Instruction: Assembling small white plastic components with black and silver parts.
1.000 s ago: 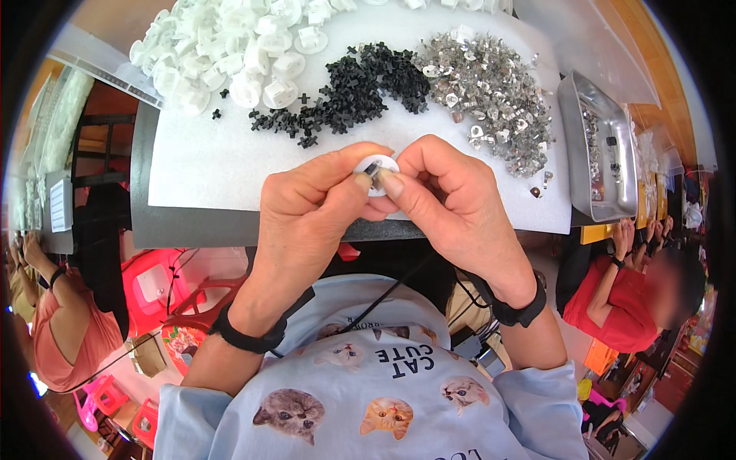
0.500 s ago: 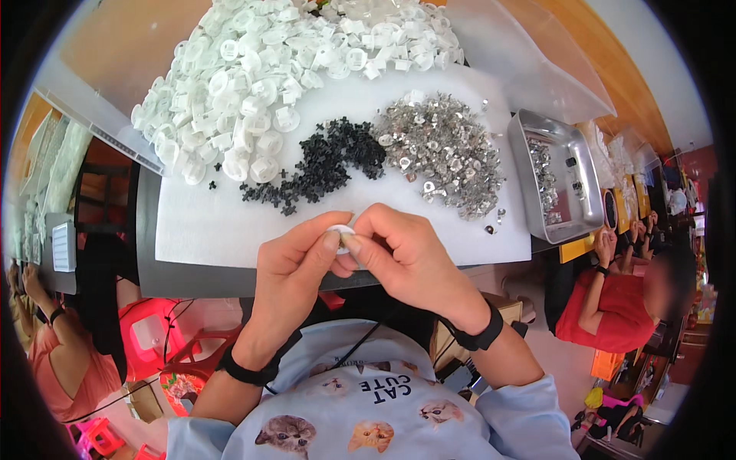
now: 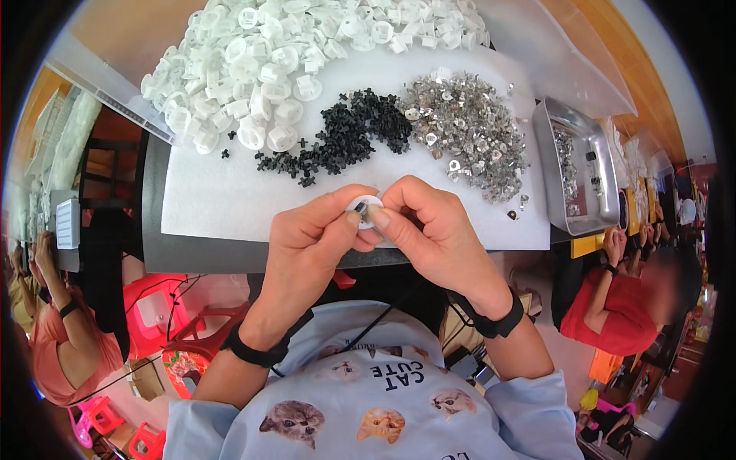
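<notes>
Bright, even light falls from above onto the white mat (image 3: 230, 207), which looks nearly washed out, and shadows on it are faint and short. Above the mat's upper edge the heap of white plastic caps (image 3: 261, 61) loses detail to glare. At the mat's right end the pile of metal clips (image 3: 468, 130) sparkles with small highlights. Fisheye distortion bends the mat's edges, and a black vignette rings the frame. The centre is sharp; the margins soften.
</notes>
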A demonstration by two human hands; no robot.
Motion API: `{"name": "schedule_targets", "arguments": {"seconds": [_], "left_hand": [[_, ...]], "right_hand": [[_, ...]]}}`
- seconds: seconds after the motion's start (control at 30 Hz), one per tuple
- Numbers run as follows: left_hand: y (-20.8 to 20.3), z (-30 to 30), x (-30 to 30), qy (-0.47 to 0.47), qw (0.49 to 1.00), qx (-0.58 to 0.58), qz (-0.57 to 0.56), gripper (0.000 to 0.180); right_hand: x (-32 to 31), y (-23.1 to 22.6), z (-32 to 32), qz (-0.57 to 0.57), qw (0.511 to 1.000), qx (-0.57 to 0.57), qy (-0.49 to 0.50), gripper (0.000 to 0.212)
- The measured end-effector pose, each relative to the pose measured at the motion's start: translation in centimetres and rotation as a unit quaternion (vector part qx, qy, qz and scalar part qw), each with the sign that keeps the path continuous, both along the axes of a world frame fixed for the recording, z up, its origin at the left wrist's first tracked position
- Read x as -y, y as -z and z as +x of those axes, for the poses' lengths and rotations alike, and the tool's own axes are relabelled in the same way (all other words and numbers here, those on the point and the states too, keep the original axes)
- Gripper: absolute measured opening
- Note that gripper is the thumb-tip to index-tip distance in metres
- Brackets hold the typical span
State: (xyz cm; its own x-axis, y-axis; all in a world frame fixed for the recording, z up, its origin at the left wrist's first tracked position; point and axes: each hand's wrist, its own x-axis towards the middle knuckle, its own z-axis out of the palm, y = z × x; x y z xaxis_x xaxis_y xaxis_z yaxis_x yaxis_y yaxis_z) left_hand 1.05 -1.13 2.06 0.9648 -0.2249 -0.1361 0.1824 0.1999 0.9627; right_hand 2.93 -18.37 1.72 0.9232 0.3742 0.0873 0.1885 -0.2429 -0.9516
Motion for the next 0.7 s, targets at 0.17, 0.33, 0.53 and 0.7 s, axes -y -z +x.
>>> {"name": "schedule_targets", "arguments": {"seconds": [0.17, 0.33, 0.53, 0.7], "left_hand": [[-0.1, 0.1, 0.1, -0.001, 1.000, -0.007, -0.004, 0.024], [0.5, -0.2, 0.0, -0.016, 1.000, -0.002, -0.019, 0.023], [0.3, -0.3, 0.0, -0.009, 0.999, 0.016, 0.029, 0.024], [0.4, -0.3, 0.1, -0.004, 0.999, 0.003, 0.033, 0.024]], "right_hand": [[0.0, 0.2, -0.2, 0.020, 1.000, -0.013, 0.010, 0.015], [-0.3, -0.6, -0.4, 0.017, 1.000, -0.026, 0.005, 0.015], [-0.5, -0.5, -0.4, -0.040, 0.998, 0.053, 0.003, 0.012], [-0.4, -0.6, -0.6, -0.064, 0.996, 0.066, 0.009, 0.011]]}}
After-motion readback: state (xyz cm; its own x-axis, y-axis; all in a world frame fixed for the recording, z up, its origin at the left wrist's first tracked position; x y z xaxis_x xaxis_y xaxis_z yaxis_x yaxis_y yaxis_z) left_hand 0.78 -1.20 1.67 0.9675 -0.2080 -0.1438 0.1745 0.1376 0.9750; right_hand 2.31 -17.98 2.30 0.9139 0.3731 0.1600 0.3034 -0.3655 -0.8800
